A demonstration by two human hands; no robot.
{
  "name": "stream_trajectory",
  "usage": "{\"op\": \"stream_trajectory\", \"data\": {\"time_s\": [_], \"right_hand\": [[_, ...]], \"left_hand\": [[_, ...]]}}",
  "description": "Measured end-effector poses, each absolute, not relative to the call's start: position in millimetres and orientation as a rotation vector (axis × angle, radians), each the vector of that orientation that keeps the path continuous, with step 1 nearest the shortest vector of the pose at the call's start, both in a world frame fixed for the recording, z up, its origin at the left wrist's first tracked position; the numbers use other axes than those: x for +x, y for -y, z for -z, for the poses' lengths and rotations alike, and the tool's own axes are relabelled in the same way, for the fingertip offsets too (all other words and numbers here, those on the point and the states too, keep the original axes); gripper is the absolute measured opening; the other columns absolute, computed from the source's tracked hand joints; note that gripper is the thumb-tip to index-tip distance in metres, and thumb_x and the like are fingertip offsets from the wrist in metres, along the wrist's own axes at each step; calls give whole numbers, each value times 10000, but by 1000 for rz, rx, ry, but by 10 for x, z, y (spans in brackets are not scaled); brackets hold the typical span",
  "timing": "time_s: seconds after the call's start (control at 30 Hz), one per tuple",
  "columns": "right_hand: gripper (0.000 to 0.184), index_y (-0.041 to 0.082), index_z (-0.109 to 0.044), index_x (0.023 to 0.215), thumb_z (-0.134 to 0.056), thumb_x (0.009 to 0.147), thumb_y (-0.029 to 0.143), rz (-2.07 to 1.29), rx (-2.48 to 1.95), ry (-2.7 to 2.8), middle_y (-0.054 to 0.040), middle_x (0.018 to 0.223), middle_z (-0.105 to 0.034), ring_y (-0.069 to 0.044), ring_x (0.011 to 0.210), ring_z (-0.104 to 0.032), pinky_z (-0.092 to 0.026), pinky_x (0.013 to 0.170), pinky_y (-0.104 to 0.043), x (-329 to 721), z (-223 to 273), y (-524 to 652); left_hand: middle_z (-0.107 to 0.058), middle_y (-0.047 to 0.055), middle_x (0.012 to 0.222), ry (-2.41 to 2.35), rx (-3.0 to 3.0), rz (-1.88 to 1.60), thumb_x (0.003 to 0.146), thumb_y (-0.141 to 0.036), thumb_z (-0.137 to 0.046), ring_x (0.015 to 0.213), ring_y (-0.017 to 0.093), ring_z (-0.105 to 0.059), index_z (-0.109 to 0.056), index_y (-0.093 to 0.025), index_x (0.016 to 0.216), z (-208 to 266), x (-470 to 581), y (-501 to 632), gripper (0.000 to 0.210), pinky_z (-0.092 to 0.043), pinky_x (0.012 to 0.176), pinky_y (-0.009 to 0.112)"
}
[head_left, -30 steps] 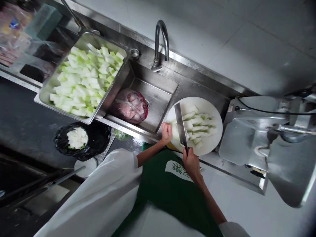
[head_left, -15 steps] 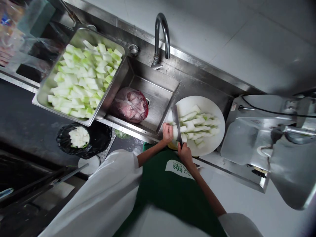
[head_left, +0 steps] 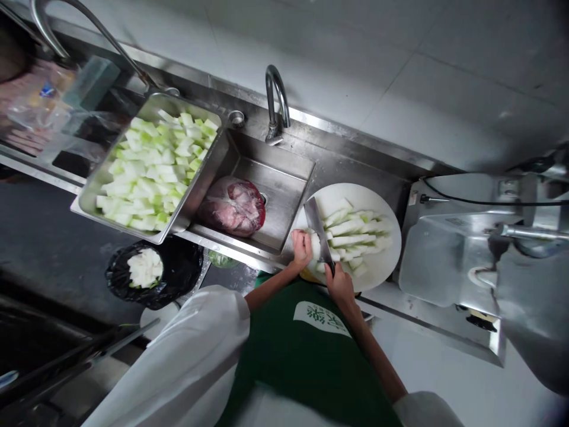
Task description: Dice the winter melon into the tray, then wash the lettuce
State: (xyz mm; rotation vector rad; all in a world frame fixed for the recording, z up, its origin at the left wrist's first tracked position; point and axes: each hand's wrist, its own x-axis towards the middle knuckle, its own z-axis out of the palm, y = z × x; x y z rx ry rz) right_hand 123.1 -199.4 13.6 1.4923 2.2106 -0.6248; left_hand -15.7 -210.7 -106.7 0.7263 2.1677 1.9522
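My right hand (head_left: 341, 286) is closed round the handle of a kitchen knife (head_left: 316, 225), whose broad blade points away from me over a round white cutting board (head_left: 373, 273). My left hand (head_left: 302, 248), fingers curled, holds down a pale winter melon piece (head_left: 315, 246) just left of the blade. Right of the blade, several cut winter melon strips (head_left: 355, 228) lie side by side on the board. Whether the edge is inside the melon cannot be made out.
Left stands a deep steel tray (head_left: 84, 204) heaped with melon chunks (head_left: 155, 169). Bagged raw meat (head_left: 235, 207) lies in the sink (head_left: 284, 178) under a faucet (head_left: 276, 98). A steel machine (head_left: 440, 255) is at right; a black-bagged bin (head_left: 178, 273) stands below the tray.
The camera view has shifted, so the scene sits lower. The knife blade slants more to the left, and the right hand is slightly farther from the left one. Both hands keep their holds.
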Motion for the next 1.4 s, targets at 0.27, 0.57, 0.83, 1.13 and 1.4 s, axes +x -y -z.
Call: {"op": "stream_trajectory", "data": {"time_s": [0.27, 0.57, 0.83, 1.13, 1.4], "right_hand": [[383, 83, -635, 1177, -388, 1102, 367, 584, 1484, -2247, -179, 930, -756, -270, 893, -732, -453, 743, -308, 1129, -186, 2039], [356, 109, -639, 1098, -382, 1107, 355, 470, 1549, -2379, -171, 850, -749, -274, 791, -741, -427, 659, -309, 1031, -580, 2177], [329, 123, -623, 1069, -393, 1114, 355, 405, 1476, -2388, -168, 865, -768, -270, 807, -758, -412, 642, -301, 909, -591, 2275], [362, 114, -649, 1083, -367, 1119, 338, 359, 1439, -2280, -162, 904, -778, -253, 857, -774, -465, 679, -282, 851, -365, 2350], [408, 143, -696, 974, -336, 1056, 315, 500, 1417, -2425, -173, 865, -776, -290, 827, -775, -526, 673, -322, 925, -12, 2187]], "left_hand": [[-547, 44, 836, -2116, 556, -1987, 1053, -611, -407, 836, 206, -540, -508, -237, 749, 1038, -195, 2129, 492, -480, 801, 394], [-417, -18, 713, -2095, 330, -2058, 1063, -550, -415, 675, 161, -432, -389, -243, 698, 1049, -164, 2081, 477, -409, 648, 306], [-420, -14, 720, -2096, 188, -2084, 1058, -592, -388, 690, 166, -428, -391, -244, 691, 1006, -133, 2040, 506, -418, 696, 315], [-450, 40, 817, -2094, 73, -1837, 1065, -537, -319, 857, 210, -482, -366, -271, 712, 859, -132, 2053, 444, -477, 938, 358], [-489, 101, 909, -1982, 44, -1812, 1004, -633, -361, 993, 279, -509, -431, -294, 712, 658, -180, 2016, 453, -426, 1065, 444]]}}
